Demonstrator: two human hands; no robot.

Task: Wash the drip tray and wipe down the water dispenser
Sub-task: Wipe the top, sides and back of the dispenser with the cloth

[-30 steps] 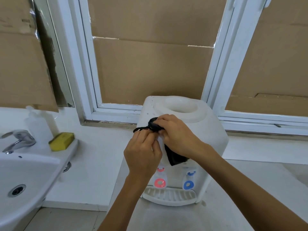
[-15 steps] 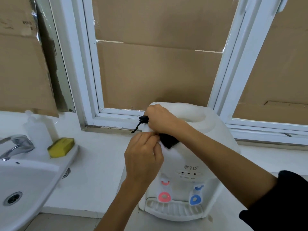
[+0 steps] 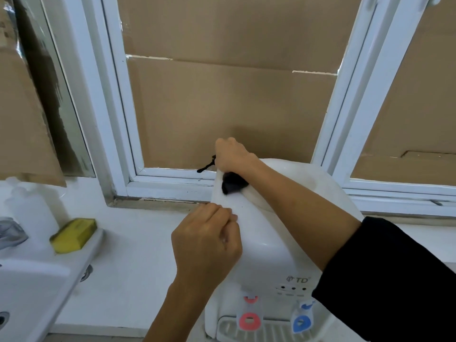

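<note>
White counter (image 3: 138, 255) under cardboard-covered windows (image 3: 222, 107) — right hand (image 3: 232, 155) grip clamped on black cloth (image 3: 233, 185), left hand (image 3: 207, 240) curled, contents hidden.

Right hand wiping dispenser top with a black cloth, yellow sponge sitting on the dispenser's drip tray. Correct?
Not quite. The head view shows the yellow sponge on the sink ledge, not the drip tray. The rest holds: right hand wipes the dispenser top with a black cloth.

drip tray (image 3: 266, 328) cut off below, sink (image 3: 32, 292) cropped left
</note>
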